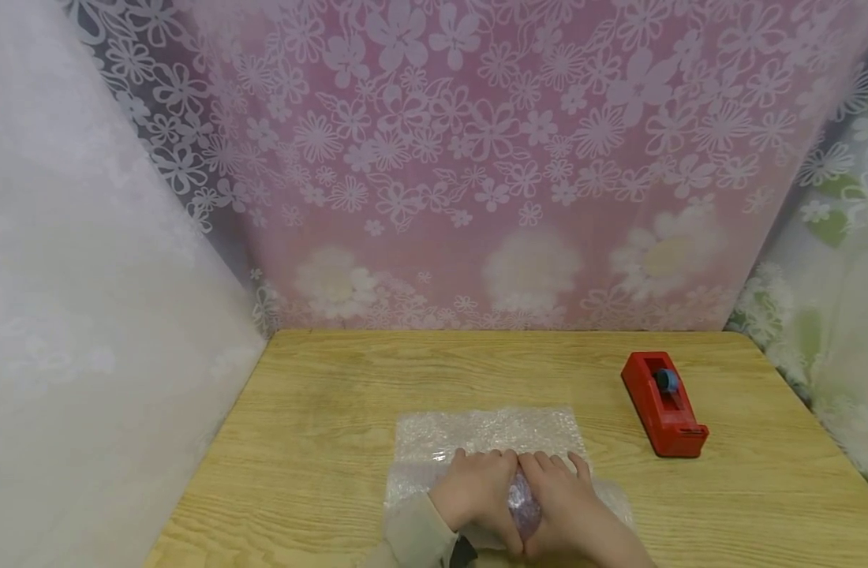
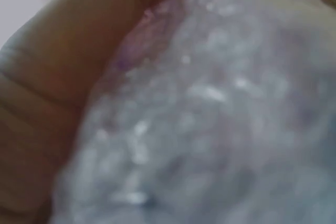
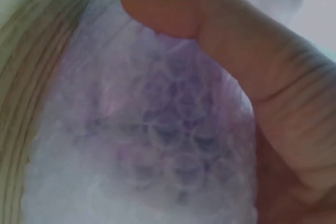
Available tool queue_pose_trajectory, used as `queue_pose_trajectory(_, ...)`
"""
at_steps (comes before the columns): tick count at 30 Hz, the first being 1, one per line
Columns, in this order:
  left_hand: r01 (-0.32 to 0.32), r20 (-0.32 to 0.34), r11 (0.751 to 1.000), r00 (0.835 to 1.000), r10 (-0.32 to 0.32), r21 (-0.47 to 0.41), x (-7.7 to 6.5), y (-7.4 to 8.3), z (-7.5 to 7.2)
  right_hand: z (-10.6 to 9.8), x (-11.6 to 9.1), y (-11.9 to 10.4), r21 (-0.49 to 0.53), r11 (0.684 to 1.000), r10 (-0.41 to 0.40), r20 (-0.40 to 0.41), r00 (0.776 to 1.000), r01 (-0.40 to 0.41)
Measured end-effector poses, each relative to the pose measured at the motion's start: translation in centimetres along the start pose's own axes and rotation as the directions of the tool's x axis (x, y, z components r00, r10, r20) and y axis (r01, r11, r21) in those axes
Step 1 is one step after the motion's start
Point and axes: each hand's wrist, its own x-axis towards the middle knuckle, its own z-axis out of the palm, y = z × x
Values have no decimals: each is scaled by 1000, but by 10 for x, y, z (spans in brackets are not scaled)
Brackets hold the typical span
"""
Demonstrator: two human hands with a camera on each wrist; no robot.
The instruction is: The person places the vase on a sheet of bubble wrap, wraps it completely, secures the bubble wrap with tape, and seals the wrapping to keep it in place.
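A sheet of clear bubble wrap (image 1: 485, 430) lies at the front of the table, folded over a purplish thing. Both hands grip this bubble-wrapped purple bundle (image 1: 523, 503); what is inside cannot be made out. My left hand (image 1: 477, 491) curls round its left side, and my right hand (image 1: 567, 505) round its right, with the thumbs close together at the near side. In the left wrist view, blurred plastic (image 2: 210, 108) fills most of the picture beside the hand (image 2: 63, 72). The right wrist view has the thumb (image 3: 236, 35) pressing on round bubbles (image 3: 173, 129) with purple beneath.
A red tape dispenser (image 1: 664, 406) with a roll of tape stands at the right of the wooden table (image 1: 320, 394). Flowered pink cloth (image 1: 434, 158) hangs behind the table, and pale sheets (image 1: 107, 276) hang along the sides.
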Motion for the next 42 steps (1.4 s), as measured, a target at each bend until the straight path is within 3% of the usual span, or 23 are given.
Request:
queue_pose_trajectory(17, -7, -25, 996, 1000, 5, -90, -3, -7, -3, -1, 9, 9, 94, 993, -69, 22, 997, 67)
queue_pose_trajectory(28, 15, -37, 999, 999, -16, -38, -6, -6, -1, 0, 12, 13, 119, 990, -78, 32, 996, 74)
queue_pose_trajectory(33, 28, -89, 999, 996, -25, 36, -11, -3, 4, -1, 13, 13, 124, 990, -76, 49, 996, 69)
queue_pose_trajectory(42, 18, -161, 998, 987, -8, 66, -21, -3, 11, -3, 16, 11, 119, 990, -85, 81, 993, 75)
